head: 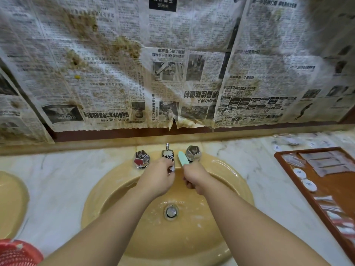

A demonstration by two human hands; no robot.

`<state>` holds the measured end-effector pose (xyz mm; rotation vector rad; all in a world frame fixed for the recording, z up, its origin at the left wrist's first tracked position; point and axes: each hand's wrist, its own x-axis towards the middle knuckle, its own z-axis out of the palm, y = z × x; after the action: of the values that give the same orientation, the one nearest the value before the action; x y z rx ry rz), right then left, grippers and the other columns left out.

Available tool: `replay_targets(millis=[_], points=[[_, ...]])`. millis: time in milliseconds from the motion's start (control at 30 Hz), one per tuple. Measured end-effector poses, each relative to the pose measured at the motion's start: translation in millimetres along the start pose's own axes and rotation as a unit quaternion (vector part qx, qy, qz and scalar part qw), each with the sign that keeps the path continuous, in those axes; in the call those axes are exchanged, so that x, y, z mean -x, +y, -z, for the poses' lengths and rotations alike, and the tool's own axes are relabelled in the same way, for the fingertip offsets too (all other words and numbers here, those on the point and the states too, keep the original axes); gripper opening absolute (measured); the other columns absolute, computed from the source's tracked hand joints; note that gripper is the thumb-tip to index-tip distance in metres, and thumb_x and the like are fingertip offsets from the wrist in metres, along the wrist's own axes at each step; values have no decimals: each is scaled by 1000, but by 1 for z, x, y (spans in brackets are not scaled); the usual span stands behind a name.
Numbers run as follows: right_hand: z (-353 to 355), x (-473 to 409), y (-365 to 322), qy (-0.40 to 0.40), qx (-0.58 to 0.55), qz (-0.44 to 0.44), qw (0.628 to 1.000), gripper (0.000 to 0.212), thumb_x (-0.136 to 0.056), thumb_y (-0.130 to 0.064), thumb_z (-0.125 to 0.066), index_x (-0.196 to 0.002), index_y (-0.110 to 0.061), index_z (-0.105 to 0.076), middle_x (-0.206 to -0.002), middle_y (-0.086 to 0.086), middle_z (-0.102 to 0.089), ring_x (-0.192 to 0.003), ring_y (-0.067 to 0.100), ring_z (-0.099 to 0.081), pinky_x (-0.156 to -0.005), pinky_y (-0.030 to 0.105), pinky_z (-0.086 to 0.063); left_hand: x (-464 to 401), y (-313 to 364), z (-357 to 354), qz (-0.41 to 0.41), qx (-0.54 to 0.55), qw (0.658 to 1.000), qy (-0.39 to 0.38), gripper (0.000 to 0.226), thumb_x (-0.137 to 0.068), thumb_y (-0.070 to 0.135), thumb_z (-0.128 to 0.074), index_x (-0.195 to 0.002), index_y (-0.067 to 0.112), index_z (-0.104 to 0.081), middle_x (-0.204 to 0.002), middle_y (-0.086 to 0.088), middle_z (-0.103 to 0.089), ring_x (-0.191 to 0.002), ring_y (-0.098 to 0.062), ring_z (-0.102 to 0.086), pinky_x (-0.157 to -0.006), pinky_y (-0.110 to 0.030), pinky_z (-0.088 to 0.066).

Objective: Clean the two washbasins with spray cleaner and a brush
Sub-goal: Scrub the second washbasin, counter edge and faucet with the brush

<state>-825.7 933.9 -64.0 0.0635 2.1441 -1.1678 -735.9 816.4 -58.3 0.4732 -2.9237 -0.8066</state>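
A tan washbasin (115, 191) sits in a marble counter, with foam specks around its metal drain (171, 211). At its back stand a chrome spout (167, 153) and two faceted chrome tap knobs (142, 159) (193, 153). My left hand (157, 179) grips the end of the spout, fingers curled round it. My right hand (193, 178) grips a mint-green brush (182, 158) whose end points up between the spout and the right knob. The brush's other end is hidden in my fist. A second tan basin (11, 200) shows at the left edge. No spray cleaner is in view.
A brown wooden tray (299, 181) with sachets and small round white lids lies on the counter at the right. A red plastic basket (17, 253) is at the bottom left corner. Stained newspaper (172, 64) covers the wall behind the basin.
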Motion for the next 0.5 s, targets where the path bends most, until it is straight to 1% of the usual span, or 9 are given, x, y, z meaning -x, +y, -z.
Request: replay_targets(millis=[67, 133, 200, 233, 267, 333, 400, 433, 500], points=[[-5, -18, -10, -1, 24, 32, 999, 22, -104, -11, -42, -102, 3, -58, -68, 16, -62, -53, 26, -58, -54, 35, -49, -3, -3, -4, -7, -19, 1000, 3, 21, -92, 23, -56, -107, 20, -70, -113, 3, -67, -105, -22, -62, -88, -40, -54], [-8, -28, -17, 35, 61, 49, 996, 31, -108, -20, -39, -113, 2, -60, -85, 20, -71, -70, 32, -69, -68, 37, -58, -3, -6, -7, -17, -29, 999, 12, 28, -91, 25, -56, -115, 21, -70, -118, 5, -67, -109, -20, -62, -92, -39, -53], [-7, -18, -17, 87, 154, 78, 981, 34, -107, -16, -36, -122, 0, -61, -115, 20, -69, -104, 35, -67, -83, 32, -53, -2, -9, -9, -30, -28, 999, 23, 30, -91, 26, -57, -118, 22, -69, -119, 6, -67, -109, -19, -62, -92, -38, -53], [-8, -11, -12, 99, 176, 83, 976, 34, -107, -14, -36, -124, 1, -61, -122, 20, -65, -113, 36, -63, -89, 33, -52, -1, -10, -9, -36, -28, 999, 30, 31, -91, 27, -58, -119, 22, -70, -119, 7, -68, -109, -18, -63, -92, -37, -53], [-8, -6, -4, 100, 180, 76, 976, 34, -106, -15, -37, -123, 1, -61, -124, 21, -64, -116, 37, -61, -91, 35, -51, -1, -11, -9, -39, -28, 998, 36, 31, -90, 28, -59, -118, 22, -70, -119, 7, -68, -109, -17, -63, -92, -37, -54], [-9, -1, 11, 109, 189, 66, 974, 35, -106, -22, -40, -118, 0, -64, -121, 20, -66, -113, 38, -63, -84, 35, -49, -3, -11, -9, -38, -33, 998, 37, 27, -89, 30, -60, -112, 22, -71, -114, 8, -69, -104, -16, -64, -88, -37, -55], [-11, -3, 19, 125, 190, 70, 971, 37, -104, -31, -42, -109, -5, -68, -111, 18, -71, -102, 37, -66, -74, 34, -46, -7, -9, -6, -32, -38, 998, 28, 23, -86, 33, -59, -103, 24, -72, -105, 10, -69, -97, -17, -65, -81, -36, -56], [-10, -3, 17, 133, 194, 87, 968, 38, -103, -34, -41, -105, -7, -68, -106, 17, -72, -95, 36, -66, -71, 34, -46, -9, -8, -4, -28, -41, 998, 24, 24, -85, 34, -58, -102, 25, -73, -104, 10, -70, -96, -17, -66, -79, -35, -55], [-2, 0, 10, 165, 189, 129, 959, 39, -104, -38, -38, -103, -14, -69, -97, 11, -72, -87, 33, -64, -68, 34, -45, -13, -6, 0, -25, -48, 998, 19, 29, -86, 36, -59, -109, 27, -75, -110, 9, -72, -102, -19, -66, -84, -34, -55]])
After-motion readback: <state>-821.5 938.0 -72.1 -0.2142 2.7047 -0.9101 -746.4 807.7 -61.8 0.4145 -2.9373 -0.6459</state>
